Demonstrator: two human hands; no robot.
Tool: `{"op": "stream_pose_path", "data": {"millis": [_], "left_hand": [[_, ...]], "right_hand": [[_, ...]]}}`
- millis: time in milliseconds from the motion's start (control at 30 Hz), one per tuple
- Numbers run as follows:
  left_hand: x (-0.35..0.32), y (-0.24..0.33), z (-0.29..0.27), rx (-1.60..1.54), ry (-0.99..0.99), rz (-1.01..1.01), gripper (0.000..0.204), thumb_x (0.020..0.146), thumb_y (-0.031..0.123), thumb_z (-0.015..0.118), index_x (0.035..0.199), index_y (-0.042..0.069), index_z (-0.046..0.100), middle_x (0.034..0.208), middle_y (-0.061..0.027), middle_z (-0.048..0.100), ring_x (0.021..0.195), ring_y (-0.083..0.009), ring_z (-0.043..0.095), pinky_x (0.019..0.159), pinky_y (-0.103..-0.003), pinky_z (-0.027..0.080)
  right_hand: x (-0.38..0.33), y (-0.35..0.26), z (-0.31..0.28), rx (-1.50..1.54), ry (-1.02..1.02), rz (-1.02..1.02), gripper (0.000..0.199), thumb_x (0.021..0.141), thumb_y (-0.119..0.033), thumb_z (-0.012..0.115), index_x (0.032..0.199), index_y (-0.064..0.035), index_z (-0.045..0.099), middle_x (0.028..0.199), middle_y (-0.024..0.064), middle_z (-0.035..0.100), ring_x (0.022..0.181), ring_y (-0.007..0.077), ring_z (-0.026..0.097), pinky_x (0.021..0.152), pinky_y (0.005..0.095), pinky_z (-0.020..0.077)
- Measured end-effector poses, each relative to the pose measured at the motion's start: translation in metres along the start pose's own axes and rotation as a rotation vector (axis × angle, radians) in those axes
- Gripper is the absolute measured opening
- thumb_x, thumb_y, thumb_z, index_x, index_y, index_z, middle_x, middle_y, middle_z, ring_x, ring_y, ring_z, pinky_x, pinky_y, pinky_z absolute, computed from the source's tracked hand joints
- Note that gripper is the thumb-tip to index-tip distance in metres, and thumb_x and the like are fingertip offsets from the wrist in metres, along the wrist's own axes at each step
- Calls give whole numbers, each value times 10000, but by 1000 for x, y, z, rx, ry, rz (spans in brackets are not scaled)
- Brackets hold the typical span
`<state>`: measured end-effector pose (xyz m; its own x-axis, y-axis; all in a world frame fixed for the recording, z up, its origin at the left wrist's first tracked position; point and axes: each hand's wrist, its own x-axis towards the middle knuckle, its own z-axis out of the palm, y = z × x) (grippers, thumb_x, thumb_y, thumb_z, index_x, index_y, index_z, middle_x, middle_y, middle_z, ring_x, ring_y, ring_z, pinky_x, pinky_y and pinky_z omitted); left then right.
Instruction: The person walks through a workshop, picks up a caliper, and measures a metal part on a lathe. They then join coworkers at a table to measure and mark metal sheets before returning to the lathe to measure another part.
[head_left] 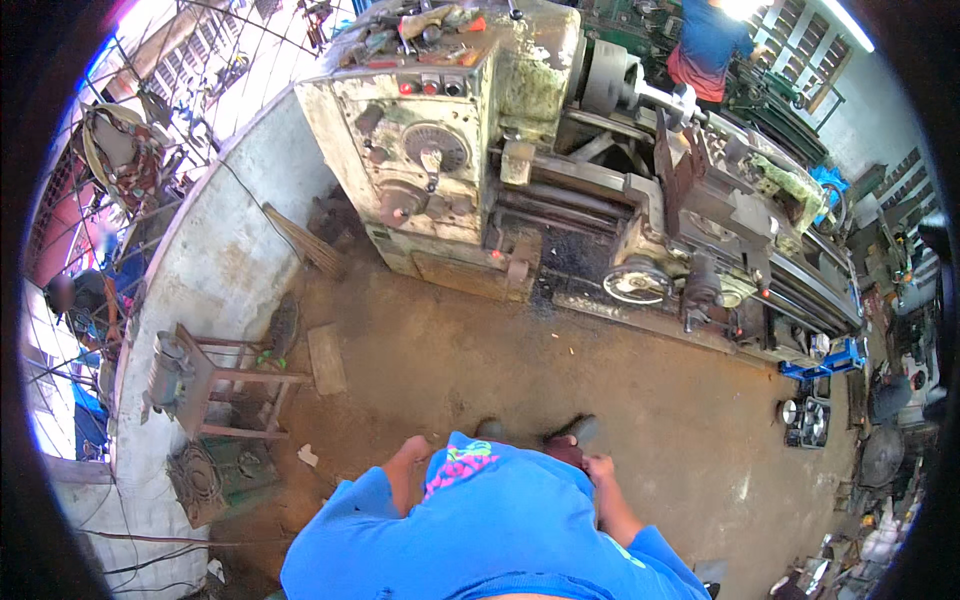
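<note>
My left hand (412,449) hangs beside the blue shirt (500,510), low in the view. Its fingers are too small and too turned away to read. On the other side, my right hand (598,468) is curled closed next to a patch of maroon cloth (563,450); whether anything is inside it is hidden. Both hands are apart from the big worn lathe (410,170) ahead of me. Facing me are its round handwheel (638,283), its carriage (700,215) and its chuck (610,78). Two dark shoes (585,428) show past the shirt on the brown floor.
At the left, a wooden stool (240,380) carries a metal part, with a greenish casting (222,478) below. Hand tools (435,25) lie on the headstock. A person (705,50) stands behind the lathe. A black tray (808,420) sits on the floor at right, near cluttered shelves.
</note>
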<state>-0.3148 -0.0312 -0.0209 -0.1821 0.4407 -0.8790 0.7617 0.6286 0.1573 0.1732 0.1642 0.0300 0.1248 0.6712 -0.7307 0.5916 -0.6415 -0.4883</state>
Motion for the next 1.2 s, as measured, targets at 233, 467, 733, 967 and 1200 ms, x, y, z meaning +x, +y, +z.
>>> {"op": "stream_pose_path", "data": {"millis": [233, 467, 733, 967, 1200], "left_hand": [[37, 121, -67, 78, 338, 376, 454, 855, 446, 598, 857, 15, 740, 900, -176, 724, 950, -326, 688, 852, -441, 532], [5, 231, -121, -176, 122, 252, 399, 846, 407, 637, 1053, 77, 726, 975, -142, 729, 924, -319, 694, 844, -430, 540], [-2, 260, -93, 74, 210, 330, 446, 800, 429, 651, 1067, 80, 725, 1130, -187, 683, 1058, -359, 646, 911, -462, 510], [-11, 259, -201, 161, 358, 500, 366, 805, 334, 673, 1048, 63, 703, 1070, -210, 687, 1023, -396, 645, 907, -496, 509], [-82, 187, -524, 50, 1218, 327, 256, 824, 221, 591, 992, 62, 702, 941, -215, 693, 925, -399, 669, 817, -469, 532]], "right_hand": [[7, 21, -32, 383, 119, 7, 139, 838, -103, 653, 794, 28, 665, 738, 112, 679, 657, 196, 651, 577, 338, 511], [4, 15, -59, -110, -14, 50, 321, 815, -252, 703, 919, 51, 721, 894, 204, 724, 797, 277, 693, 743, 416, 542], [43, 61, -42, 93, -35, -100, 210, 775, -145, 658, 806, 55, 714, 819, 191, 706, 701, 260, 665, 652, 428, 526], [29, 105, -22, 174, 55, -21, 235, 770, -142, 657, 852, 71, 709, 865, 193, 708, 751, 277, 666, 666, 445, 523], [4, 117, 15, 228, 149, 121, 260, 773, -138, 655, 891, 89, 702, 891, 190, 706, 782, 293, 661, 671, 458, 519]]}}
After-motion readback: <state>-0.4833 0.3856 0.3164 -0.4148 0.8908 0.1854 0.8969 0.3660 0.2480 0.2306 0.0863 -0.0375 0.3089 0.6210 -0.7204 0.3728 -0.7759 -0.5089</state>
